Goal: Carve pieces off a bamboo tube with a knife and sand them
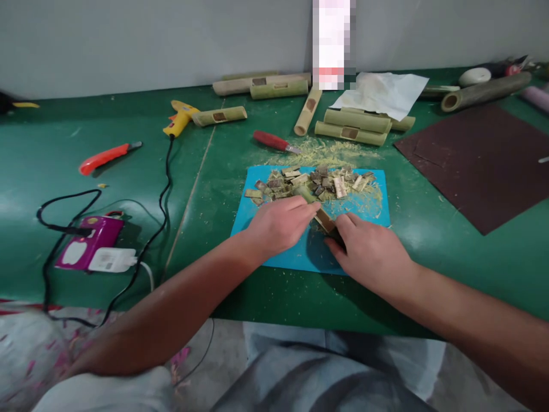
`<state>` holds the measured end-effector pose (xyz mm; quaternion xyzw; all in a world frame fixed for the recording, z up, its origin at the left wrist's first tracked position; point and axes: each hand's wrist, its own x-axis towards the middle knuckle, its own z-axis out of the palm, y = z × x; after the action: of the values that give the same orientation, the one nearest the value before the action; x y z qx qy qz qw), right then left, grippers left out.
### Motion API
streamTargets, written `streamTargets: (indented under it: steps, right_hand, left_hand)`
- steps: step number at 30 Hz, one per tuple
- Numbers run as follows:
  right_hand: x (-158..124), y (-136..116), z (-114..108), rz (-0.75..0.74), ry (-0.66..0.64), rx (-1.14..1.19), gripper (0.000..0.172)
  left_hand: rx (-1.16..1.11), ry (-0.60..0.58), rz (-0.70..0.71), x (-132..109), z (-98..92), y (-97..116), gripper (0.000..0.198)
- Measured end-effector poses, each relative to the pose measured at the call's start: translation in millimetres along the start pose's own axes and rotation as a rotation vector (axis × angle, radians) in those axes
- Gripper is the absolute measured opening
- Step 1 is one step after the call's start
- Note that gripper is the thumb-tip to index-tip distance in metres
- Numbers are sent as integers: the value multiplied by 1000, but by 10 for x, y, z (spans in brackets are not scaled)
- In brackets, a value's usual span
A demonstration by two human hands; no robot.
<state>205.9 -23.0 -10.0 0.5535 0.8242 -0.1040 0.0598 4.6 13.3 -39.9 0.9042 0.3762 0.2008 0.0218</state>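
Both my hands work over a blue cutting mat (274, 220) on the green table (472, 252). My left hand (281, 225) grips a short green bamboo tube (305, 195) and presses it onto the mat. My right hand (371, 252) is closed around a dark-handled tool whose tip (323, 219) meets the tube; the tool is mostly hidden under the fingers. Just beyond the hands lies a heap of small cut bamboo chips (313, 183) with pale shavings around it.
Several cut bamboo tubes (351, 127) lie at the back, with a red-handled knife (274, 141), a yellow glue gun (180, 117), an orange cutter (105, 157), white paper (381, 91) and a dark brown sheet (484, 160). A purple power strip (90, 249) with cables sits at left.
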Motion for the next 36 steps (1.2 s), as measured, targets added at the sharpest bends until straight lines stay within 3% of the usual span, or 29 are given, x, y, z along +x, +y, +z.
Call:
streamTargets:
  steps: [7,12,16,21,26,31,36]
  right_hand:
    - [5,25,3,27,13,75,20]
    - [-5,-7,24,-23,50,-38,17]
    - [-11,5,17,18,27,25,21]
    - [-27,-21,35,-68,73,-107,17]
    - [-19,-13,20,13,26,2,21]
    - [-36,-41,9,-79,59,-122,19]
    - [-11,-16,-23,23,10,-6,22]
  left_hand:
    - [24,8,10,16,15,5,37]
    - [-12,8,4,12,8,-2,37]
    - [11,23,4,12,5,8,38]
    - [14,31,12,19,9,33,36]
    - [46,-19,7,19,3,43,39]
    - [23,-6,-4,24,11,31,39]
    - [8,-27,-15,23,16,27,39]
